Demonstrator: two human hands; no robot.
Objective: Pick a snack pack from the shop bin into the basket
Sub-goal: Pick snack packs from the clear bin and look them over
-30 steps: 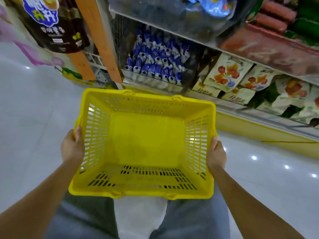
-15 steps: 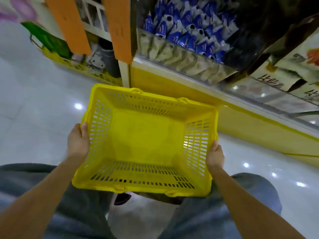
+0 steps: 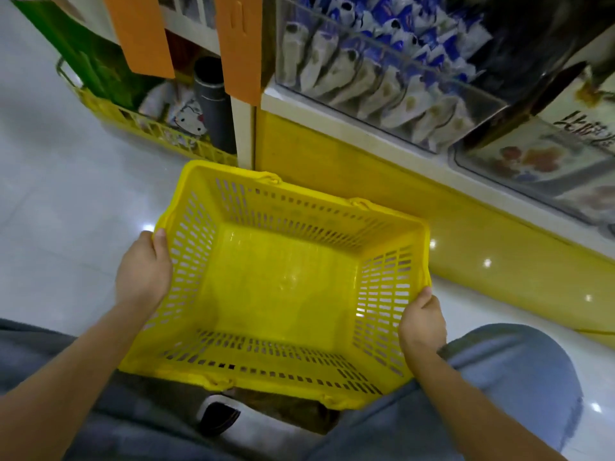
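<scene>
An empty yellow plastic basket (image 3: 283,211) with slotted walls is low over the floor, in front of my knees. My left hand (image 3: 143,271) grips its left rim, thumb over the edge. My right hand (image 3: 422,324) grips the right rim the same way. Above and beyond the basket, a clear-fronted shop bin (image 3: 442,104) holds several blue-and-white snack packs (image 3: 392,41). A second clear bin (image 3: 532,161) to the right holds cream packs with fruit pictures.
A yellow kick panel (image 3: 349,168) runs under the bins. Orange posts (image 3: 238,44) stand left of them. A yellow wire rack (image 3: 139,124) with a dark cylinder (image 3: 214,101) sits at back left. The floor (image 3: 50,194) is glossy white tile. My shoe (image 3: 219,415) is under the basket.
The basket has come down toward the floor, with the view tilting downward. The bins have moved up in the frame. Both hands keep their grip on the rims.
</scene>
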